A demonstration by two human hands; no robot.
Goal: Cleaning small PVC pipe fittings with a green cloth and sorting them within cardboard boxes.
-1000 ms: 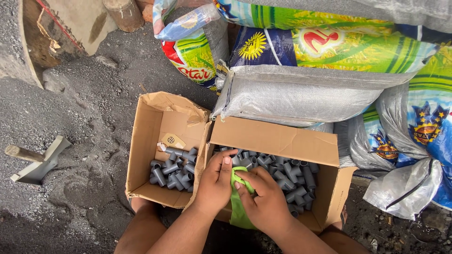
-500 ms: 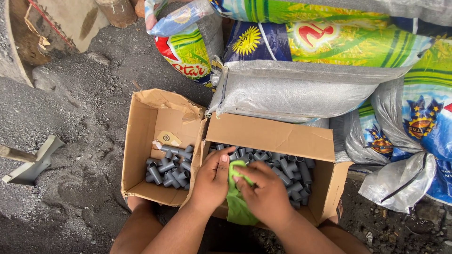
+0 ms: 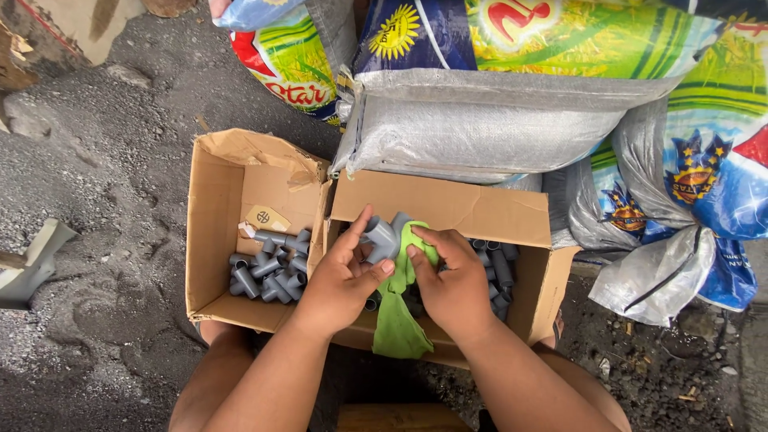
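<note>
Behind your boxes lie woven sacks (image 3: 496,120); the right cardboard box (image 3: 448,210) and left cardboard box (image 3: 216,216) hold grey pipe fittings (image 3: 268,268). Above the right box, your left hand (image 3: 340,280) grips a grey tee fitting (image 3: 382,238), fingers partly curled, while your right hand (image 3: 452,284) presses a green cloth (image 3: 400,316) against it.

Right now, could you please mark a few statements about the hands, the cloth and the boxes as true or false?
1. The left hand holds a grey pipe tee. True.
2. The right hand presses a green cloth against the tee. True.
3. The cloth is red. False: it is green.
4. The left box is empty. False: grey fittings lie in it.
5. Sacks lie behind the boxes. True.
</note>
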